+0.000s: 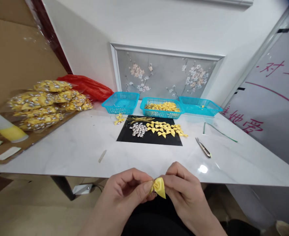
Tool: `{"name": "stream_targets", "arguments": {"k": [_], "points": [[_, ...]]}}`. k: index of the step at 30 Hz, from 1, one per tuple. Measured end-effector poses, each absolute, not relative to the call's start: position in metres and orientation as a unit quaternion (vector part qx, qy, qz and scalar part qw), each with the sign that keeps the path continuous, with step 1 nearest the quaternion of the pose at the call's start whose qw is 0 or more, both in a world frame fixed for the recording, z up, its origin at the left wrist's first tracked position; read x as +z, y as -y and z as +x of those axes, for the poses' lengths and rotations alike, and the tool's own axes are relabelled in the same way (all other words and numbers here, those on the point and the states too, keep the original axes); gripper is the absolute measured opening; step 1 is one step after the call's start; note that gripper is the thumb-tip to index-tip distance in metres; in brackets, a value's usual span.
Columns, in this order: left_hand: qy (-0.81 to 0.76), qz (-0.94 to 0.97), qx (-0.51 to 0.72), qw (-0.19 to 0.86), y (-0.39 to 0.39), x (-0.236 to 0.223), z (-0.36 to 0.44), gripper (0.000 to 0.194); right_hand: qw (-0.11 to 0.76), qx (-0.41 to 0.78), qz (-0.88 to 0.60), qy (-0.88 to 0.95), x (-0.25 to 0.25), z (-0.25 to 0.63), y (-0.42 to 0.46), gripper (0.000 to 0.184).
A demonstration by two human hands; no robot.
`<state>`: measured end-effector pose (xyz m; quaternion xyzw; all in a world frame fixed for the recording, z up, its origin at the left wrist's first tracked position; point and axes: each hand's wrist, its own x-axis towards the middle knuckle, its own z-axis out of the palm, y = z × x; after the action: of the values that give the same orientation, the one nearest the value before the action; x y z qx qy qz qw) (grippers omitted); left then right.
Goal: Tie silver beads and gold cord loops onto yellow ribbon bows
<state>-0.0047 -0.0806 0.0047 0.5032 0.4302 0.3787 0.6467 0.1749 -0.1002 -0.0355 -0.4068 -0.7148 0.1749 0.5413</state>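
Note:
A yellow ribbon bow (159, 187) is held between both hands at the front edge of the table. My left hand (131, 190) pinches its left side between thumb and fingers. From the other side my right hand (183, 186) has its fingers closed at the bow's right edge; its fingertips are partly hidden. Beyond the hands lies a black mat (146, 140). On it are a cluster of silver beads (138, 129), several yellow bows (167, 128) and a bundle of thin gold ties (139, 120).
Three blue baskets stand at the back: a left one (121, 109), a middle one (162, 113) holding yellow bows, and a right one (200, 109). Thread snips (203, 148) lie at right near a green strip (220, 132). Bagged bows (41, 101) are piled at left.

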Motion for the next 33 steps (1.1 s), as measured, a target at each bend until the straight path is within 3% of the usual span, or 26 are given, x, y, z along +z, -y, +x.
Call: {"name": "stream_targets", "arguments": {"k": [9,14,17,21,30,33], "points": [[-0.432,0.546,0.366,0.618,0.080,0.007,-0.004,0.017,0.575,0.165,-0.391,0.700,-0.033,0.171,0.098,0.025],[-0.449,0.579,0.388,0.560,0.078,0.006,-0.003,0.015,0.595,0.157,-0.401,0.678,-0.034,0.168,0.099,0.038],[-0.457,0.592,0.407,0.524,0.077,0.003,-0.003,0.015,0.595,0.076,-0.413,0.686,-0.029,0.172,0.100,0.043],[-0.469,0.595,0.430,0.491,0.078,0.005,-0.001,0.010,0.581,-0.050,-0.404,0.705,-0.016,0.173,0.106,0.033],[-0.463,0.592,0.457,0.477,0.080,0.012,-0.001,0.006,0.553,-0.073,-0.355,0.750,-0.018,0.156,0.102,0.025],[-0.449,0.582,0.446,0.510,0.079,0.008,-0.004,0.004,0.588,-0.031,-0.349,0.729,-0.019,0.155,0.101,0.025]]}}
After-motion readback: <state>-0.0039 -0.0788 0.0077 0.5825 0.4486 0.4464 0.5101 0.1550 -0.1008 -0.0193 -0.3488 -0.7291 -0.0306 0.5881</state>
